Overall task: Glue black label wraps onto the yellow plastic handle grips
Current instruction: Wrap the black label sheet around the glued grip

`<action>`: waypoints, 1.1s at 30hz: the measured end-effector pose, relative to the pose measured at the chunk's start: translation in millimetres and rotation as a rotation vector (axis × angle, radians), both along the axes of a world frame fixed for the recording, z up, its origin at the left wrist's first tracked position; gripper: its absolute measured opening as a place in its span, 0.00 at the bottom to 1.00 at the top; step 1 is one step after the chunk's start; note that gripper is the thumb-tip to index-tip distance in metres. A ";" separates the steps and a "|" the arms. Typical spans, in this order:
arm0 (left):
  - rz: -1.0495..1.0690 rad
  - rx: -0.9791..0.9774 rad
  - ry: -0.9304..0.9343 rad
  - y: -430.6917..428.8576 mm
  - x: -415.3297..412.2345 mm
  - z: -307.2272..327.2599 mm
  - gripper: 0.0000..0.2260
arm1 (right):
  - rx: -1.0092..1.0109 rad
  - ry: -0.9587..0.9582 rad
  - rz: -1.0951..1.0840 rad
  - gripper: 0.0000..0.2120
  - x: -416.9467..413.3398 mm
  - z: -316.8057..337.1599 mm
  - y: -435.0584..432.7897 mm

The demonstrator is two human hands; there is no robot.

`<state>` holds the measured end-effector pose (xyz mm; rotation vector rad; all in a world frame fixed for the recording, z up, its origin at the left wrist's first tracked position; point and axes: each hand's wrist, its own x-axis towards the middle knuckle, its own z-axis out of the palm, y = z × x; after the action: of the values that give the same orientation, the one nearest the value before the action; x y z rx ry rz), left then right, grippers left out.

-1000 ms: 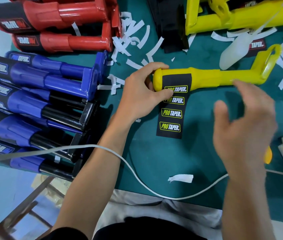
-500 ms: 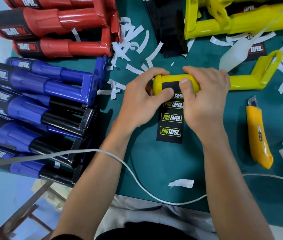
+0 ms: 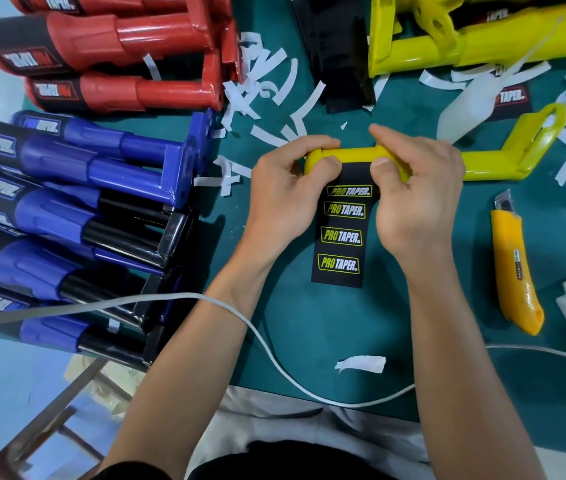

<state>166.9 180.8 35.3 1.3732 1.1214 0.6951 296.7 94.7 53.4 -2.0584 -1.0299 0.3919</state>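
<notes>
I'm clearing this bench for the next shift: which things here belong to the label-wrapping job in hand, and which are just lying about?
In the job:
- yellow grip, held by the left hand and right hand
- black label, part stuck on the grip

Lying about:
- knife
- white cable
- paper scraps
- red grips and blue grips, already labelled

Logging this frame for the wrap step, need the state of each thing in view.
yellow handle: gripped by both hands, not yet wrapped
black label: top edge on the handle, rest flat on the mat
left hand: grips the handle's end
right hand: grips the handle, thumb on the label's top
knife: lying on the mat, blade tip out
red handles: labelled, stacked
blue handles: labelled, stacked
</notes>
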 end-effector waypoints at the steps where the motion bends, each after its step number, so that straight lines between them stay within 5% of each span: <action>1: 0.008 0.009 0.001 -0.9 0.5 -0.1 0.09 | -0.006 0.012 -0.008 0.17 0.7 -0.1 0.2; 12: 0.030 0.243 0.202 -8.9 4.8 -2.9 0.10 | -0.028 -0.103 -0.063 0.16 -8.6 -5.3 5.9; 22: 0.087 0.233 0.201 -10.5 7.3 -4.0 0.12 | -0.066 -0.144 0.046 0.18 4.2 -7.9 -3.9; 27: 0.108 0.288 0.271 -14.5 9.9 -1.3 0.22 | -0.045 -0.199 0.075 0.19 10.7 -12.7 -5.8; 33: -0.014 0.264 0.426 -7.1 19.9 7.0 0.09 | 0.004 -0.212 -0.017 0.17 4.1 -13.8 1.0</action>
<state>186.8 173.6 42.3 1.8096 1.3852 0.5676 300.9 95.8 39.6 -2.1377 -1.1358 0.1645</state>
